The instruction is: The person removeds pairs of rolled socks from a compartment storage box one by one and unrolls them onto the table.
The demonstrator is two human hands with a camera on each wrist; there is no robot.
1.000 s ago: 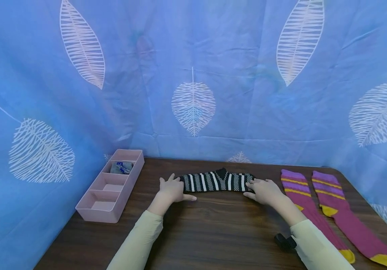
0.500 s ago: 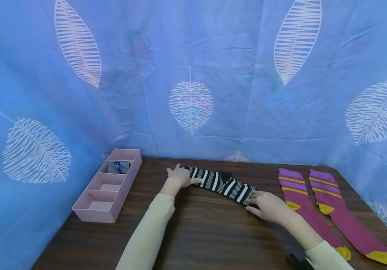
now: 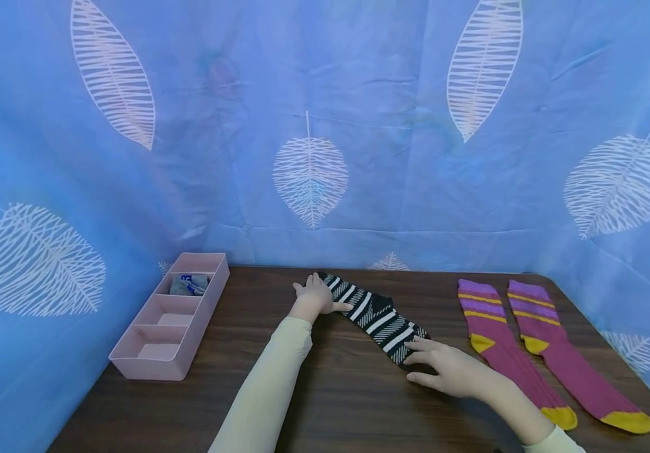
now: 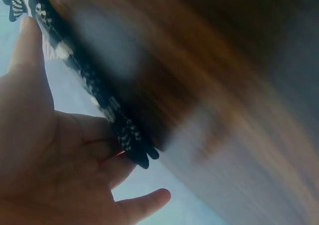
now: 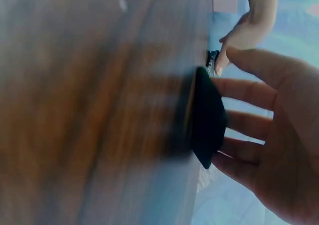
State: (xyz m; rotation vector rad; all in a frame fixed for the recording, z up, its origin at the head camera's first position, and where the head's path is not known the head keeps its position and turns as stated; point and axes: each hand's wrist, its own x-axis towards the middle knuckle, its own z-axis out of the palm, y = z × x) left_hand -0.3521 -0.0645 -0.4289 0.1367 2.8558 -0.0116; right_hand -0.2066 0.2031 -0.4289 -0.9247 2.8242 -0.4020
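Observation:
Black-and-white striped socks [image 3: 367, 308] lie flat and slantwise on the dark wooden table, with a solid black heel patch midway. At their far left end my left hand [image 3: 313, 301] rests its fingers, thumb stretched along the near edge. In the left wrist view two dark tips of the sock end [image 4: 139, 155] show beside my fingers. My right hand [image 3: 449, 368] touches the near right end with extended fingers, its thumb apart from the fabric. The right wrist view shows the black end of the socks [image 5: 207, 118] against those fingertips.
A pink divided box [image 3: 180, 327] stands at the left, a folded grey sock bundle [image 3: 189, 285] in one compartment. Two long maroon socks with purple stripes and yellow toes, a left one [image 3: 500, 346] and a right one [image 3: 562, 352], lie at the right. A blue leaf-print curtain [image 3: 392, 189] hangs behind.
The striped socks have turned from level to slanting, their right end drawn nearer and their left end pushed slightly farther and rightward. Both hands moved with them; the head view shifted slightly.

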